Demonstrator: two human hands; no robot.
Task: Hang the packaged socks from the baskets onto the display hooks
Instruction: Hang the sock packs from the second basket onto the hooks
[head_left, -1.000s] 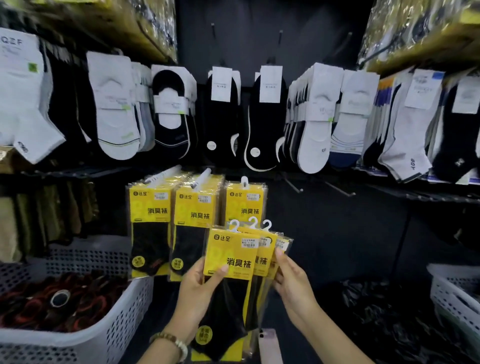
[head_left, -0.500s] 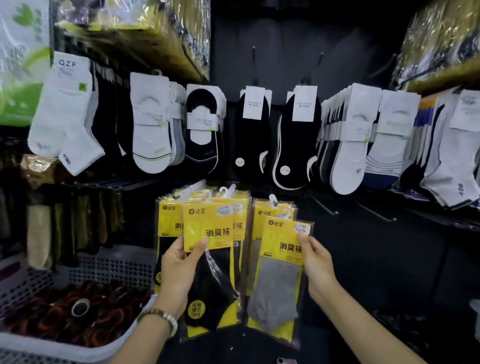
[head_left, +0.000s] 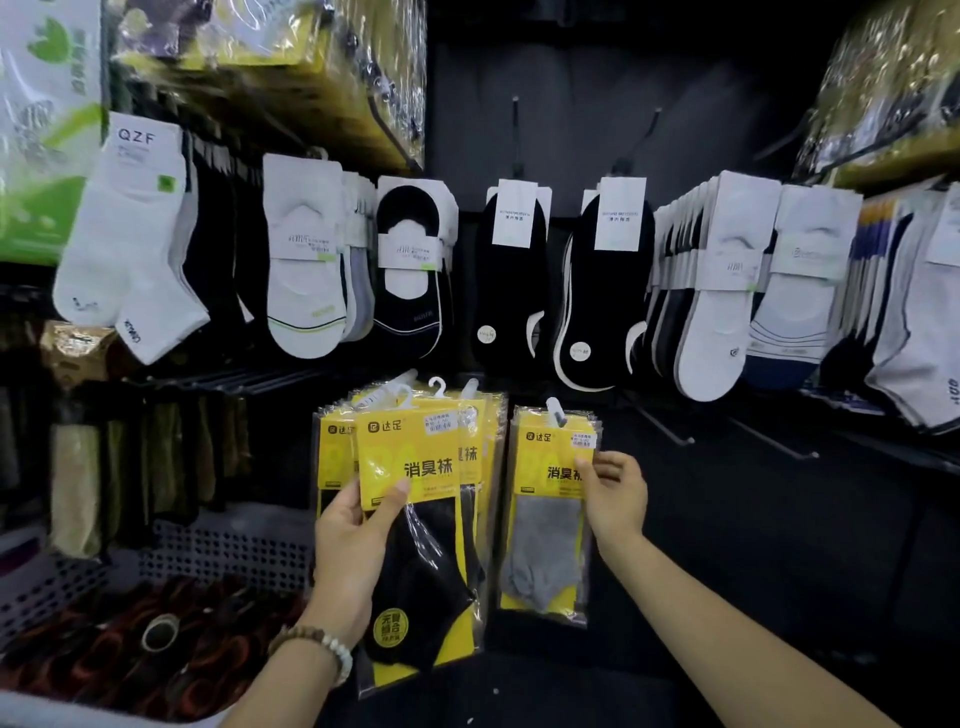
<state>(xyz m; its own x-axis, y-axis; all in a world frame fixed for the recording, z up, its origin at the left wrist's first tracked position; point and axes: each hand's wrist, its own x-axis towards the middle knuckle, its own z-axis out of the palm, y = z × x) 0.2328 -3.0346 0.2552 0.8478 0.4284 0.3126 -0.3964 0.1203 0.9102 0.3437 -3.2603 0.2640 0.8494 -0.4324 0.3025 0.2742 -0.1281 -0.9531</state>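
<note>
A person's left hand (head_left: 353, 545) gripped a yellow pack of black socks (head_left: 415, 519), thumb across its front, held before matching packs hanging on the lower row. The right hand (head_left: 615, 493) pinched the right edge of a pack of grey socks (head_left: 545, 519) (white hanger uppermost) just beside them. A perforated basket (head_left: 218, 545) stood lower left.

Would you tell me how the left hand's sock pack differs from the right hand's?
The left-hand pack shows black socks; the right-hand pack shows grey ones. The left hand grips its pack, thumb across the front; the right hand only pinches its pack's edge. Both have yellow cards and white hangers.
</note>
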